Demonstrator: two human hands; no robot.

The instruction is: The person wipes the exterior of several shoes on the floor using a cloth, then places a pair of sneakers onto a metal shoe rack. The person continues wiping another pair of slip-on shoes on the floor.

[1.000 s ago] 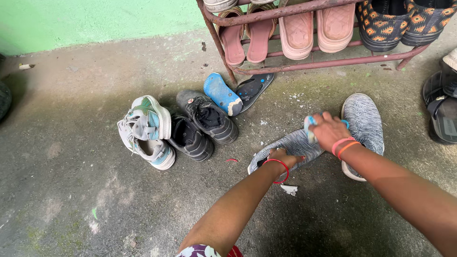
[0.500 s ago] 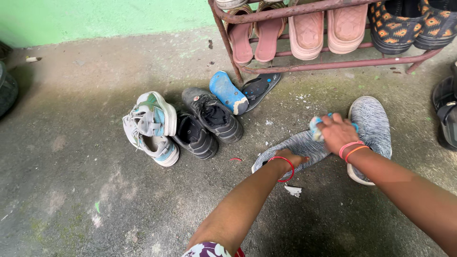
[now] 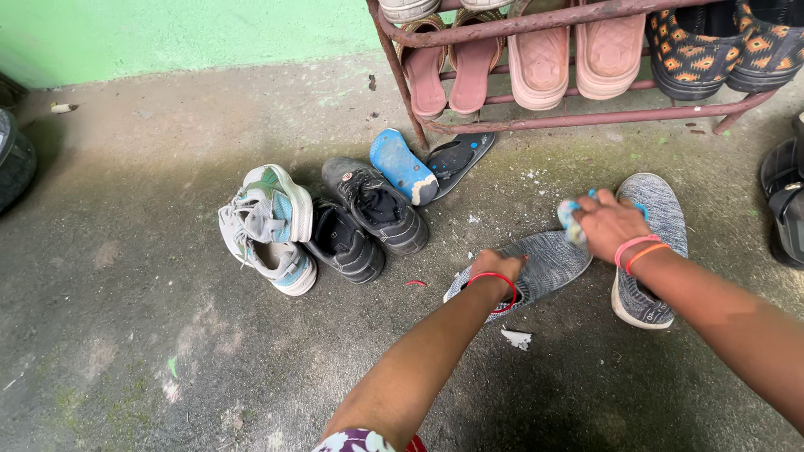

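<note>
My left hand point(image 3: 494, 269), with a red bangle at the wrist, presses down on the heel end of a grey knit shoe point(image 3: 543, 258) that lies on the concrete floor. My right hand point(image 3: 607, 224), wearing pink and orange bands, grips a blue and white cloth point(image 3: 571, 214) at the toe end of that shoe. A second grey knit shoe point(image 3: 651, 243) stands just to the right, partly behind my right wrist.
To the left sit a pair of grey-green sneakers point(image 3: 268, 228), two black shoes point(image 3: 368, 219), a blue clog point(image 3: 402, 166) and a dark sandal point(image 3: 456, 156). A rusty shoe rack point(image 3: 578, 113) with pink slippers lines the back. Black sandals point(image 3: 783, 201) lie at right.
My right hand with the cloth has slid right and a little up along the grey shoe, toward its toe. My left hand stays on the heel.
</note>
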